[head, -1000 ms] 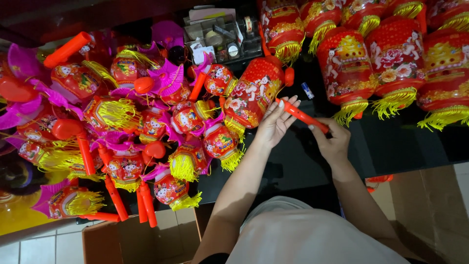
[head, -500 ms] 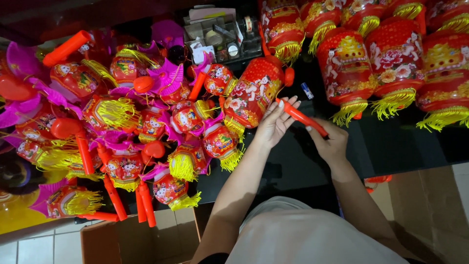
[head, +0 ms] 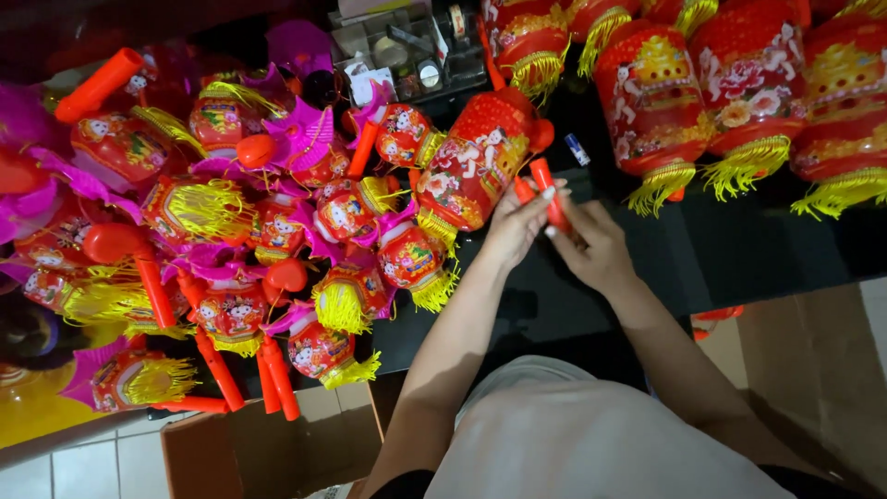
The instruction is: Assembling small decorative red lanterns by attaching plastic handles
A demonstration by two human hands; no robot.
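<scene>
A red paper lantern [head: 476, 162] with flower prints and a yellow fringe lies on the black table [head: 739, 254] just in front of my hands. My left hand [head: 517, 225] touches its lower end and a red plastic stick [head: 548, 192]. My right hand [head: 591, 245] grips the same stick, which points up toward the lantern. Both hands are close together, fingers curled around the stick.
A heap of small red and pink lanterns [head: 277, 231] with yellow tassels and red handles covers the left. Larger red lanterns [head: 739, 92] line the back right. A clear box of small parts [head: 407, 46] stands behind. A cardboard box [head: 268, 444] sits on the floor.
My right hand has drawn the red stick in closer to my left hand and the lantern, so it now stands steeper. The lantern has hardly moved.
</scene>
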